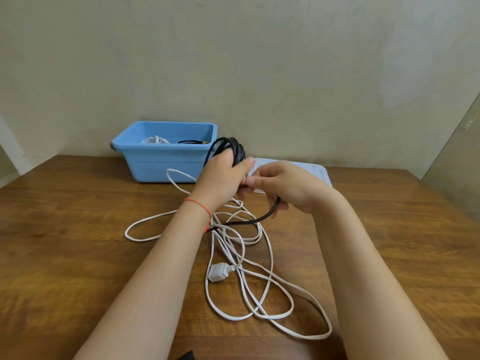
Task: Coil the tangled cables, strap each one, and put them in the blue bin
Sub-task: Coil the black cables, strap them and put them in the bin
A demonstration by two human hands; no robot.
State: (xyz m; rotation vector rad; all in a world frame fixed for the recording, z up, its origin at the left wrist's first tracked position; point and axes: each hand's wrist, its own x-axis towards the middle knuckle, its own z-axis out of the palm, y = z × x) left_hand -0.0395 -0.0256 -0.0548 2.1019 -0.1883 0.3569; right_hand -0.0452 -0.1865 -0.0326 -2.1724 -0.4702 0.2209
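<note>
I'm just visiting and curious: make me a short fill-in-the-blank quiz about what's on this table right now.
1. The left hand holds a coil of ____ cable.
2. The bin by the wall is ____ in colour.
3. The loose cable spread over the table is ____.
4. The bin already holds ____ coiled cables.

Missing words: black; blue; white; two

black cable [249,221] end hidden under left wrist; right fingers [250,181] blurred.
</note>
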